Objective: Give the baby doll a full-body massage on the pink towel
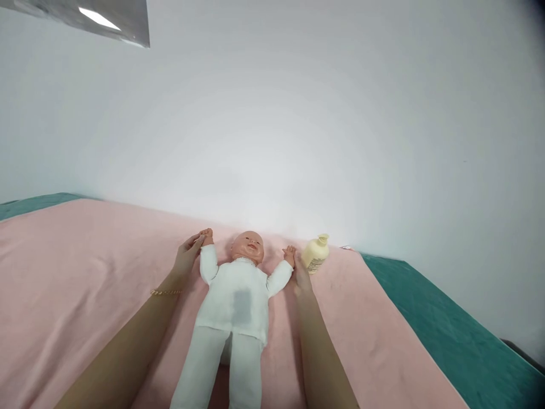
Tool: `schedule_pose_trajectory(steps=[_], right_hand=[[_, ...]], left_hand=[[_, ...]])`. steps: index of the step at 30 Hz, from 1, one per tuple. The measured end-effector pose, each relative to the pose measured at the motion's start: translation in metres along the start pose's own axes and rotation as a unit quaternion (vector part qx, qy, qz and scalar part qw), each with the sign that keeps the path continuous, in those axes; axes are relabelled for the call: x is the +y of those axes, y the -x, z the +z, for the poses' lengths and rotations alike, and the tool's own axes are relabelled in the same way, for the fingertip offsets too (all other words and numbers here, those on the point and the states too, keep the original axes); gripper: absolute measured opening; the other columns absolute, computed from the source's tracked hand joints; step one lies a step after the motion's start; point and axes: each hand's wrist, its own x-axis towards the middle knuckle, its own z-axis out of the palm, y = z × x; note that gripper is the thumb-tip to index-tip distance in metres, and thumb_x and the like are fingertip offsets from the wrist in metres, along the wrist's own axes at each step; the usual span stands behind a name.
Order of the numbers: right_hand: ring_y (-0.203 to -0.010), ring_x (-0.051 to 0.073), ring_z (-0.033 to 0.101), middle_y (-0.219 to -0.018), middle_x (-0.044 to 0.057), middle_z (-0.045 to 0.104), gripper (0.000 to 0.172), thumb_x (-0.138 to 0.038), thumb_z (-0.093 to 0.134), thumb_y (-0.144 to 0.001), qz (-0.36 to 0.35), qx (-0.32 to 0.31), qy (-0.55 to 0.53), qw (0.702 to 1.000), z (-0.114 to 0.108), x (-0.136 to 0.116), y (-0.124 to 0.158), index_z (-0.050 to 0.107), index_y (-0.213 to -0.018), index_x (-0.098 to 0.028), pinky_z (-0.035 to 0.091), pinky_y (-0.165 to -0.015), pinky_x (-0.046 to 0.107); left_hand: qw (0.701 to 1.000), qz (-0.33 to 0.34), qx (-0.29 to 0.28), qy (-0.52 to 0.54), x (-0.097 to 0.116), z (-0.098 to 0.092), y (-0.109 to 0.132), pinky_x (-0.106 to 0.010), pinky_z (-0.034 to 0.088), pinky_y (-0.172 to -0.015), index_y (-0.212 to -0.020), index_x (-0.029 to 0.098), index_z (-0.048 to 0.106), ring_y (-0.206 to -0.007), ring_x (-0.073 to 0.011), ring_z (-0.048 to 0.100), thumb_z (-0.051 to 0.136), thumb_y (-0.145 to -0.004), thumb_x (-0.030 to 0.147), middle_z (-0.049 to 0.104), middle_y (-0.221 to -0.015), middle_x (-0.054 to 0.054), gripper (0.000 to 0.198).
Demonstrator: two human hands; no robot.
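A baby doll in a white top and white trousers lies on its back on a pink cloth, head toward the wall. Both of its arms are raised beside its head. My left hand is closed on the doll's hand at the left, thumb and fingers pinching it. At the right, my right hand holds the doll's other hand between thumb and fingers; part of that grip is hidden. Just beyond my right hand stands a pale yellow pump bottle with dark print on its side.
Green covering shows past the pink cloth at the right and at the far left. A plain pale wall rises right behind the cloth. A shiny clear sheet juts in at the upper left. A small white item lies near the wall.
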Motion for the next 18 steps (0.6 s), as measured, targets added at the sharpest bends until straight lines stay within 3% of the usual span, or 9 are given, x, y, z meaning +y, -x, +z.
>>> schedule_pose_trajectory(steps=[4, 8, 14, 18], right_hand=[[-0.104, 0.022, 0.062, -0.122, 0.009, 0.06, 0.037, -0.041, 0.057, -0.093, -0.006, 0.0, -0.028, 1.0, -0.03, -0.02, -0.016, 0.057, -0.122, -0.017, 0.053, -0.089, 0.043], [-0.108, 0.024, 0.063, -0.122, 0.011, 0.062, 0.046, -0.046, 0.061, -0.088, 0.0, -0.001, -0.052, 0.999, -0.059, -0.031, -0.019, 0.056, -0.125, -0.018, 0.052, -0.092, 0.044], [-0.12, 0.028, 0.059, -0.13, 0.015, 0.06, 0.071, -0.052, 0.072, -0.072, 0.018, 0.028, -0.068, 0.997, -0.086, -0.032, 0.017, 0.053, -0.132, -0.02, 0.049, -0.099, 0.043], [-0.125, 0.027, 0.055, -0.134, 0.015, 0.058, 0.074, -0.047, 0.075, -0.069, 0.051, 0.074, -0.06, 0.994, -0.101, -0.034, 0.054, 0.052, -0.133, -0.017, 0.047, -0.103, 0.041]], left_hand=[[0.997, 0.071, 0.03, 0.01, 0.022, 0.004, 0.014, -0.041, 0.048, -0.099, -0.117, 0.016, 0.066, -0.115, -0.028, 0.061, 0.077, -0.07, 0.046, 0.066, -0.123, -0.015, 0.057], [0.994, 0.102, 0.042, -0.015, 0.04, 0.002, 0.031, -0.044, 0.048, -0.099, -0.125, 0.018, 0.062, -0.113, -0.0276, 0.062, 0.082, -0.065, 0.039, 0.07, -0.114, -0.013, 0.066], [0.989, 0.11, 0.091, -0.021, 0.046, -0.017, 0.063, -0.043, 0.049, -0.1, -0.122, 0.019, 0.064, -0.113, -0.0252, 0.062, 0.082, -0.064, 0.035, 0.068, -0.118, -0.01, 0.062], [0.983, 0.102, 0.144, -0.05, 0.049, -0.026, 0.092, -0.041, 0.051, -0.098, -0.116, 0.02, 0.066, -0.109, -0.0242, 0.063, 0.081, -0.066, 0.035, 0.067, -0.117, -0.009, 0.054]])
